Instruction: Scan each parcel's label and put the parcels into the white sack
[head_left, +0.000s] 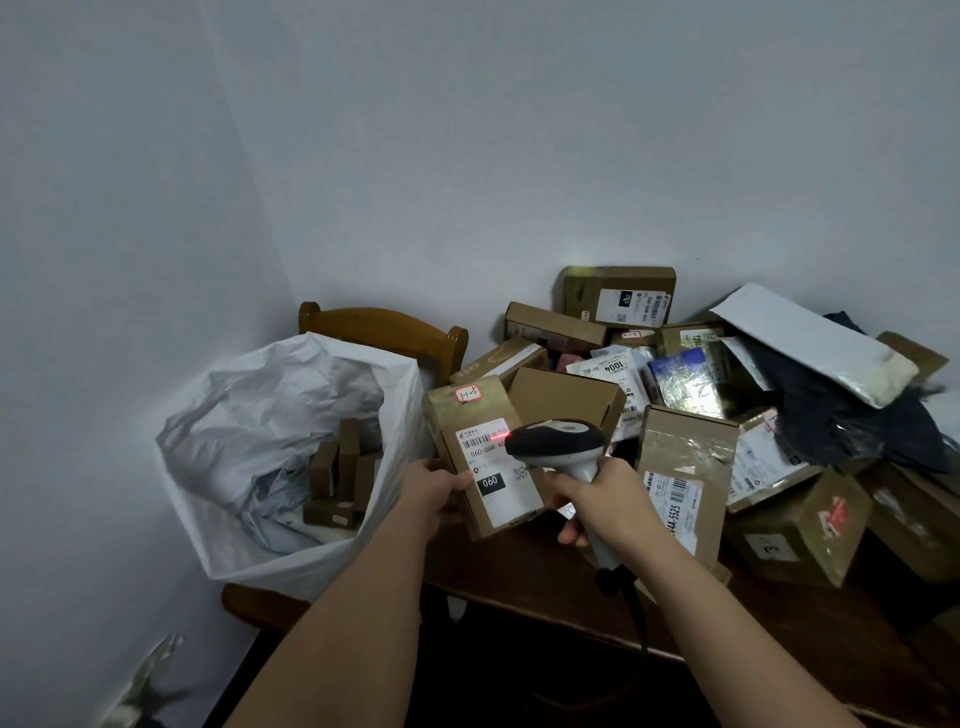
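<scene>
The parcel is a small brown cardboard box, held up above the near edge of the dark wooden table, just beside the white sack. The left hand grips it at the lower left edge, with the thumb on the front face and the other fingers hidden behind. The right hand is closed around the handle of the scanner, and a red line lies across the barcode of the label.

I judge the box to be light, because one hand keeps it tilted without visible effort. The cardboard looks stiff, so it should not bend in the grip. Shiny tape covers its upper part and may be slippery, so the bare cardboard at the edges seems the better place to hold. The thumb must stay away from the barcode.

The sack stands open on a wooden chair and holds already several small boxes. Many more parcels lie in a pile on the table, among them soft grey mail bags.
</scene>
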